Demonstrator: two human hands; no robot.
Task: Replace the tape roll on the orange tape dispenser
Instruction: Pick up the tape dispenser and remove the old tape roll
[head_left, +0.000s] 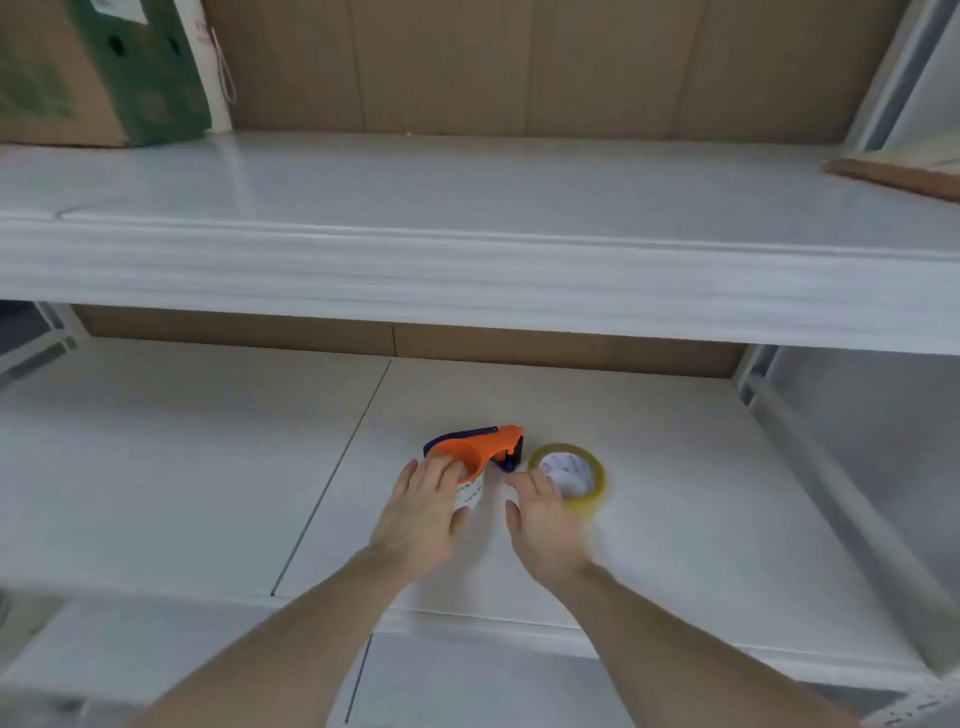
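The orange tape dispenser (480, 446) lies on the white lower shelf (208, 467), with a dark blue edge and a white tape core (469, 493) at its near end. My left hand (423, 512) rests on the dispenser's near end and that core, fingers spread over them. Just right of the dispenser a yellowish clear tape roll (584, 480) lies flat. My right hand (543, 519) reaches to the roll's near left rim, fingers apart, touching or almost touching it. The picture is blurred.
A white upper shelf (467, 270) juts out above the work spot. A green and brown cardboard box (98, 67) stands at its back left, and a brown flat piece (898, 176) lies at its right end. Brown cardboard panels (519, 62) line the back.
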